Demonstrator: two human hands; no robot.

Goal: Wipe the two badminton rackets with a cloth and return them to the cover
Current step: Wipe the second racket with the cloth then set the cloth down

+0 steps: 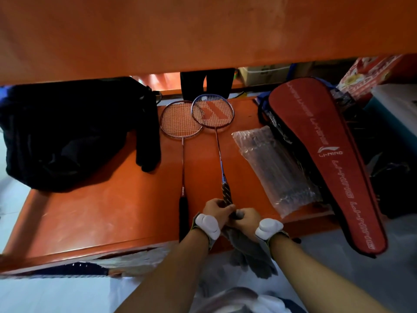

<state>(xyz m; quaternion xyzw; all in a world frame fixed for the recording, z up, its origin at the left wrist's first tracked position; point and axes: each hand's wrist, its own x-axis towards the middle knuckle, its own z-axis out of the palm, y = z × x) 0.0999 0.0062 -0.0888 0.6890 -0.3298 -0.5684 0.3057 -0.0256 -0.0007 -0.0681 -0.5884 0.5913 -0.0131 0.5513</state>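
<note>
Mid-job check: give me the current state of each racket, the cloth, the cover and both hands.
Blue racket: flat on the table, head overlapping the other racket, handle gripped.
Red racket: flat on the table, untouched.
Grey cloth: held at the blue racket's handle end, hanging off the table edge.
Red cover: lying beside the rackets, neither racket inside.
Left hand: gripping the handle.
Right hand: holding the cloth.

Single head-worn view, looking forward and down, close over orange table [108, 213]

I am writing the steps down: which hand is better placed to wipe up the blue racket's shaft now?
Probably the right hand: it holds the grey cloth at the handle, while the left hand grips the blue racket.
</note>
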